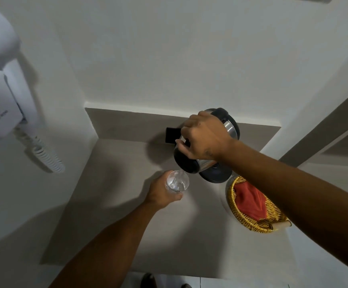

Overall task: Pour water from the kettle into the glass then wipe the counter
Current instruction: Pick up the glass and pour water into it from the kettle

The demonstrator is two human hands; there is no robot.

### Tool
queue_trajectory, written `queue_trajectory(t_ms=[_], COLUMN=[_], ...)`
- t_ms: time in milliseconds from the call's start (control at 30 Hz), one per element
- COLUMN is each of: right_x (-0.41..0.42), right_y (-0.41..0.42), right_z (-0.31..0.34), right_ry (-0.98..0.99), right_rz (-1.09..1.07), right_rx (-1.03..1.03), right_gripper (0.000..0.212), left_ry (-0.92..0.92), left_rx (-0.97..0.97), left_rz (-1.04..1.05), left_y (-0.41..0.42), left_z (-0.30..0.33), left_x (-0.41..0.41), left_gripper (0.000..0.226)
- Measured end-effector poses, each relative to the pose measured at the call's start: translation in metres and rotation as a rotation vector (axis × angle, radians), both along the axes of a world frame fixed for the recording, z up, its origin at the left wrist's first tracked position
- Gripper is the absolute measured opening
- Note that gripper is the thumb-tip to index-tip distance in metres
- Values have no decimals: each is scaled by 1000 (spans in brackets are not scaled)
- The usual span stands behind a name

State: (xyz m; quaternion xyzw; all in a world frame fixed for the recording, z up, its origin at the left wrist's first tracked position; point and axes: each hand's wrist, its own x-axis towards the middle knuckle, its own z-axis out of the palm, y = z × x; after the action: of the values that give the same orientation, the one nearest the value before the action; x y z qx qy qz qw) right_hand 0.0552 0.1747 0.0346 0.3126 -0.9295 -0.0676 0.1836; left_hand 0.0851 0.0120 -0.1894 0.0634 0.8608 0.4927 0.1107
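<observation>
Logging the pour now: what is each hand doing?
Left hand: closed around the clear drinking glass.
Right hand: closed on the handle of the tilted steel-and-black kettle.

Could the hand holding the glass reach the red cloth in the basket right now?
Probably not yet. The left hand is wrapped around the glass, so it is busy. The red cloth lies open in the basket to its right, nothing covering it, but the right arm crosses above that side.
</observation>
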Motion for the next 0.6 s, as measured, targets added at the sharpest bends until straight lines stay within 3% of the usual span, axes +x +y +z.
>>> queue_trajectory(t_ms=[600], right_x=[2], right_y=[0], right_z=[18], right_ry=[66], right_rz=[78], right_rx=[58], right_gripper=[38], left_ry=[55], left_rx=[-5], left_rz=[-20], left_y=[-2], left_z=[-5], left_x=[-1], left_gripper=[84])
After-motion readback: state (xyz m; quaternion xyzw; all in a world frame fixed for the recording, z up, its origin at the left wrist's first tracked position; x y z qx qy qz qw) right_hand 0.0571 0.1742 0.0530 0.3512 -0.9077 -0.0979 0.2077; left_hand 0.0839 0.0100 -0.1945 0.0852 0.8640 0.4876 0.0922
